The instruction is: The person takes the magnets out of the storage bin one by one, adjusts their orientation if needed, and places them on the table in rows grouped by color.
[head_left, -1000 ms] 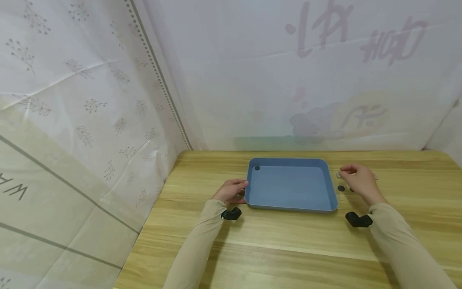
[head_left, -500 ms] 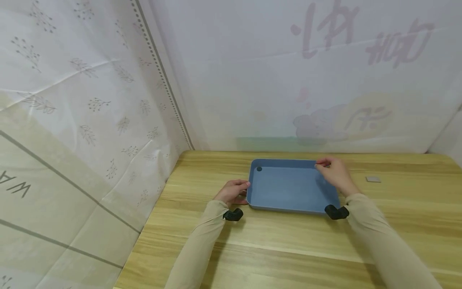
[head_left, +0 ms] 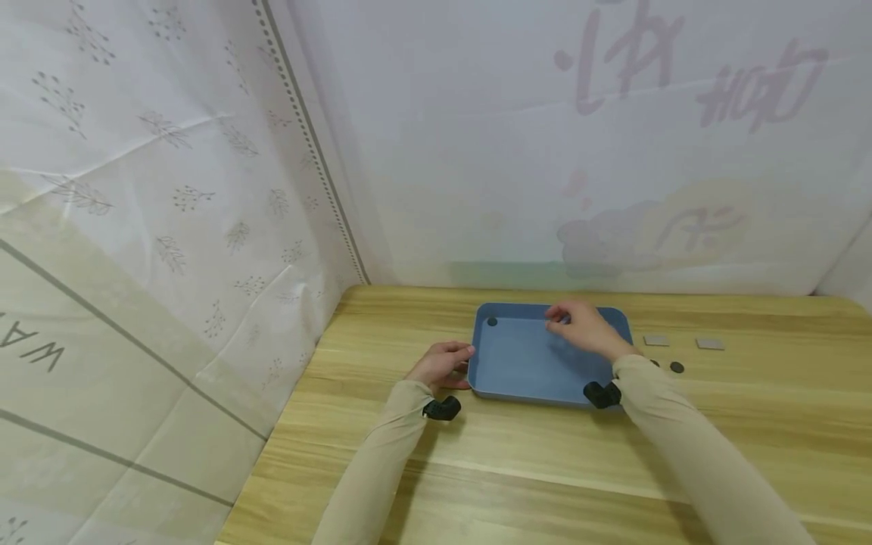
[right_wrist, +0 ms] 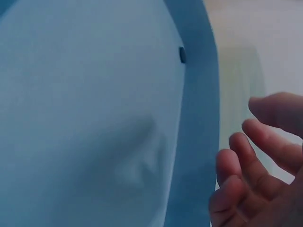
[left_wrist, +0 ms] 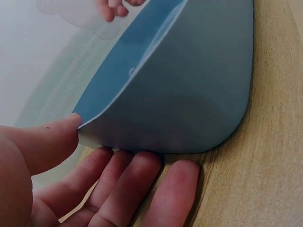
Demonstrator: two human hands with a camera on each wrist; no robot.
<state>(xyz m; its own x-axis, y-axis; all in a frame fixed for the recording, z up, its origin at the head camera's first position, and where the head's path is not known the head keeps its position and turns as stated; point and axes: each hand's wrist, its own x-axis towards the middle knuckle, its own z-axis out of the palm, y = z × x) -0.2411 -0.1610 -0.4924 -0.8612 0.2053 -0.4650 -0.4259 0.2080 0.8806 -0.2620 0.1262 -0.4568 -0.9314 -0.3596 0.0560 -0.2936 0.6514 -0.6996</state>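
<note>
A blue rectangular tray (head_left: 518,375) lies on the wooden table, with a small dark disc (head_left: 492,322) in its back left corner. My left hand (head_left: 439,365) grips the tray's left end. In the left wrist view the thumb is at the tray's rim and the fingertips (left_wrist: 144,163) are low against its outer wall. Above the tray's back half hovers my right hand (head_left: 584,329). In the right wrist view its fingers (right_wrist: 248,161) are loosely bent, the thumb stands apart from the index finger, and nothing shows between them.
Right of the tray lie two thin grey rectangular pieces, one nearer the tray (head_left: 656,341) and one farther right (head_left: 710,344). In front of them is a dark disc (head_left: 677,367), with another partly hidden by my right sleeve (head_left: 668,409). Printed cloth (head_left: 477,189) hangs behind the table.
My right hand has moved left from beside the grey pieces, past the tray's back right corner, to above the tray. My left hand has kept its grip. The view has shifted slightly.
</note>
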